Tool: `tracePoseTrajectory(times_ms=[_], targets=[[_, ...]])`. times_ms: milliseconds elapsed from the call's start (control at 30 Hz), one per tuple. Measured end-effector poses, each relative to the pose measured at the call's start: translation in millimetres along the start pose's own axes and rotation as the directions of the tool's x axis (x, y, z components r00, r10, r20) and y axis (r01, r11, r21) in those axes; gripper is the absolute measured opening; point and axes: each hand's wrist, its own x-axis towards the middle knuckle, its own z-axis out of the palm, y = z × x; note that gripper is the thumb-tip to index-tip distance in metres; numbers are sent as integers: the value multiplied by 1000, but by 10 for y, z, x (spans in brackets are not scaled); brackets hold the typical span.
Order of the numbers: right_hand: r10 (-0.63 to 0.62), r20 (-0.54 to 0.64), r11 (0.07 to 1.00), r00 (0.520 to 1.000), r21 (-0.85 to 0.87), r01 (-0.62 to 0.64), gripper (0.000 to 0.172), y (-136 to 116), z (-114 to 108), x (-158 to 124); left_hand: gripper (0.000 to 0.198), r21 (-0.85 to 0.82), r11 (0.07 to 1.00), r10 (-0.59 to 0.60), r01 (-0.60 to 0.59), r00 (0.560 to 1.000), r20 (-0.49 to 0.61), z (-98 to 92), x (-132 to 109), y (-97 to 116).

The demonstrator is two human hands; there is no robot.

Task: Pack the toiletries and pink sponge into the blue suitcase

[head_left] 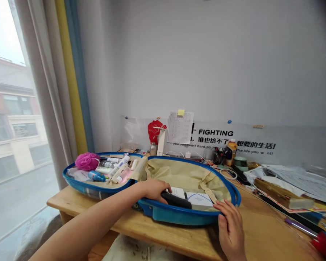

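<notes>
An open blue hard-shell suitcase (179, 215) lies flat on a wooden table, with a beige fabric lining (184, 176). My left hand (153, 190) is at its near rim, fingers curled over a black handle (176, 200). My right hand (228, 226) grips the blue rim at the front right. Between my hands, a white box (199, 199) and a smaller white box (177, 192) lie in the lining. The far compartment holds a pink bath puff (87, 161) and several tubes and toiletries (115, 167).
The wooden table (260, 221) carries papers, a folder, a purple pen, a yellow-capped bottle and a green jar to the right of the suitcase. A printed sign and a note sheet hang on the wall behind. A curtained window stands at the left.
</notes>
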Motion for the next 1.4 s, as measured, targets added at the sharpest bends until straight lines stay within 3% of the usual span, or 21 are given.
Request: tracePoseTrajectory(times_ms=[333, 500, 800, 900, 967, 1067, 1167, 1267, 1400], targets=[[-23, 22, 1000, 999, 10, 23, 25, 36, 2, -22, 41, -82, 992, 97, -93, 994, 41, 166, 81, -13], [-14, 7, 1000, 1000, 8, 13, 27, 59, 18, -32, 47, -78, 995, 63, -68, 996, -59, 168, 78, -44], [-13, 1, 1000, 1000, 21, 13, 28, 99, 37, -55, 33, -52, 997, 59, -59, 998, -3, 161, 123, -44], [-11, 11, 1000, 1000, 21, 11, 28, 99, 27, -51, 31, -37, 999, 35, -37, 998, -44, 152, 87, 7], [-10, 22, 1000, 1000, 18, 10, 27, 94, 17, -42, 30, -26, 1000, -10, 7, 991, -135, 115, 58, -3], [-28, 23, 999, 999, 15, 28, 26, 84, 9, -29, 33, -31, 987, -162, 160, 930, -331, -14, -6, -201], [-41, 12, 999, 999, 15, 41, 25, 72, 18, -21, 38, -77, 920, -375, 384, 807, -456, -184, -140, -637], [-25, -8, 999, 1000, 25, 25, 25, 56, 30, -15, 41, -118, 811, -551, 573, 682, -481, -290, -353, -1151], [-12, -4, 999, 1000, 33, 12, 25, 43, 30, -18, 39, -165, 652, -729, 740, 552, -403, -279, -590, -1644]])
